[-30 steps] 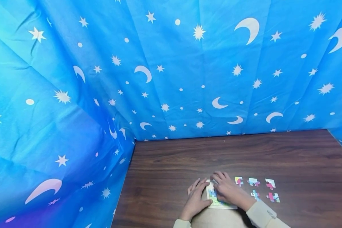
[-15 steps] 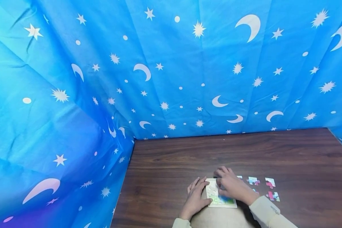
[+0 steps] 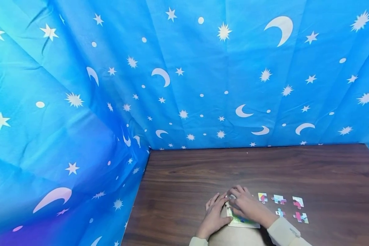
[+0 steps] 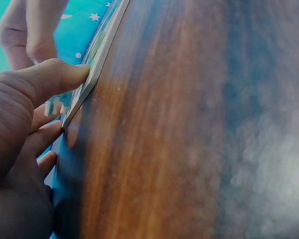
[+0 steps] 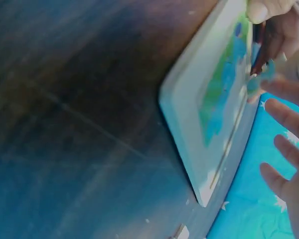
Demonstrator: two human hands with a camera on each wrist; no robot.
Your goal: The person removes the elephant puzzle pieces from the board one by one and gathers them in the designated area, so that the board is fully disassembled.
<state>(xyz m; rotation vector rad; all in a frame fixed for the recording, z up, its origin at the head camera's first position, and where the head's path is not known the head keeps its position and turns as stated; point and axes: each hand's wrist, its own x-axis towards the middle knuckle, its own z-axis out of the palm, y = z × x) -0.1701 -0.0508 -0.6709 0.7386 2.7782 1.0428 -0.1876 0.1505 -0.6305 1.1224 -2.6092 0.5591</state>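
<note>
A jigsaw board (image 3: 244, 225) with a pale frame lies on the table, its near row showing green and blue picture pieces. My left hand (image 3: 214, 216) grips its left side, thumb (image 4: 72, 75) on the near part of the edge and fingertips by the far left corner. Over the board's far left part, my right hand (image 3: 249, 206) pinches a small bluish puzzle piece (image 5: 263, 79) between thumb and index finger. The other right fingers (image 5: 284, 117) are spread. In the head view the right hand hides that piece and much of the board.
Right of the board lie several loose puzzle pieces in two rows, among them a yellow-and-red piece (image 3: 262, 197), a blue-and-white piece (image 3: 279, 199) and a pink piece (image 3: 301, 217). Blue cloth (image 3: 200, 78) with stars and moons hangs behind and left of the wooden table (image 3: 184, 184).
My right hand first shifts right, baring the board's left part, then returns left over the far left corner. My left hand keeps its grip. The head view has turned slightly.
</note>
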